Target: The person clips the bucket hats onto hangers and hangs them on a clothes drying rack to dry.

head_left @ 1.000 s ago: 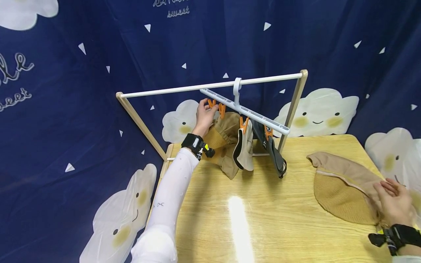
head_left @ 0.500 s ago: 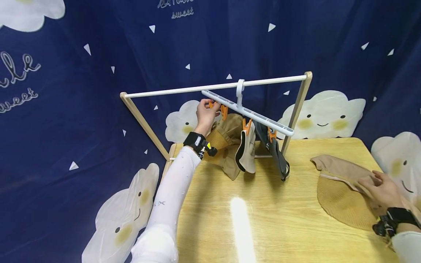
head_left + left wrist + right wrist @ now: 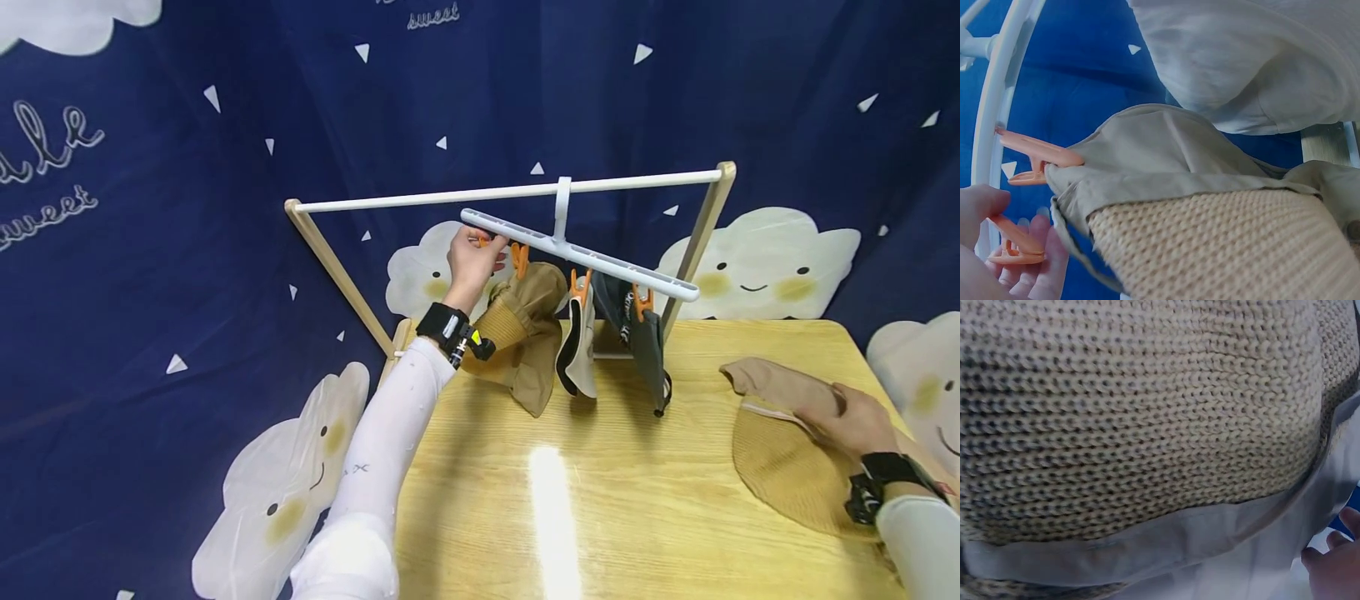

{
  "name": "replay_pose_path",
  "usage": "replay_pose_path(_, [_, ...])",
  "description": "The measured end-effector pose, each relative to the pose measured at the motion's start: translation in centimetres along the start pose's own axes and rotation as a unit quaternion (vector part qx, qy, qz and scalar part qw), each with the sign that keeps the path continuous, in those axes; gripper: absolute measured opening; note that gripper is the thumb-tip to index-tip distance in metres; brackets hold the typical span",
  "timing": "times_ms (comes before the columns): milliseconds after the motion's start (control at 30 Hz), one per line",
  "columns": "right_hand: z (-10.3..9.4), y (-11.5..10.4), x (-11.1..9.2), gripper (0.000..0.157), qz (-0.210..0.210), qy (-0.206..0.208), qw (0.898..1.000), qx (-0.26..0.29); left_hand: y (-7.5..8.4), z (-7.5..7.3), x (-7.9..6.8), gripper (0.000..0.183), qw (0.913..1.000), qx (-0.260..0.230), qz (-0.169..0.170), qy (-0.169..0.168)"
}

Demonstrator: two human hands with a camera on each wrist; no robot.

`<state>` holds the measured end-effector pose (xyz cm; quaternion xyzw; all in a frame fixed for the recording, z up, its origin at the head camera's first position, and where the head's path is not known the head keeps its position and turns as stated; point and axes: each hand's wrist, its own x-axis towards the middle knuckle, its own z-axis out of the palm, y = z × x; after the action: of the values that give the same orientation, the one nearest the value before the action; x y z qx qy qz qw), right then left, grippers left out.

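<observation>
My left hand (image 3: 474, 265) pinches an orange clothespin (image 3: 1017, 242) between thumb and fingers, just under the left end of the white hanger (image 3: 637, 273). Beside it, a second orange clothespin (image 3: 1041, 153) grips the edge of a tan hat (image 3: 542, 292) with a ribbed, knit-like part, which hangs from the hanger. My right hand (image 3: 858, 421) reaches over another tan hat (image 3: 780, 471) that lies on the table at the right. In the right wrist view its fingertips show beside the hat's smooth fabric (image 3: 1210, 540); whether they touch it I cannot tell.
The hanger hooks over the white rod (image 3: 450, 197) of a wooden-legged rack. A cream cap (image 3: 581, 358) and a dark grey cap (image 3: 647, 354) hang clipped to its right side. A wooden table (image 3: 637, 500) lies below, with a navy curtain (image 3: 337, 100) behind.
My right hand has moved left and farther over the hat on the table. My left hand stays at the clothespin, while the hanger has swung slightly. The head view has shifted a little.
</observation>
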<state>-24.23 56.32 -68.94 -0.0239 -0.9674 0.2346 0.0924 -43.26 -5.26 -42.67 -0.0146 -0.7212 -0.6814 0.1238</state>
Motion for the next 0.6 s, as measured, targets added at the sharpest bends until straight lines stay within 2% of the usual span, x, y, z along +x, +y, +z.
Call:
replay_pose_path(167, [-0.3,-1.7,0.9,0.083,0.002,-0.044,0.998,-0.050,0.3,-0.6,-0.6,0.039,0.9999,-0.009,-0.009,0.004])
replay_pose_path(333, [-2.4,-6.1,1.2,0.095,0.059,-0.155,0.984,-0.066,0.6,-0.9,-1.2,0.039,0.9999,-0.005,-0.011,-0.001])
replay_pose_path(400, [-2.6,-7.0,1.3,0.100,0.094,-0.176,0.977,-0.078,0.8,-1.1,-1.5,0.038,0.9999,-0.003,-0.013,-0.006])
replay_pose_path(467, [-2.2,-7.0,1.6,0.105,0.119,-0.183,0.971,-0.093,0.8,-1.2,-1.7,0.035,0.9998,-0.002,-0.016,-0.012])
replay_pose_path(600, [-0.8,-5.6,2.4,0.109,0.153,-0.184,0.964,-0.115,0.9,-1.6,-2.2,0.034,0.9994,-0.004,-0.022,-0.026])
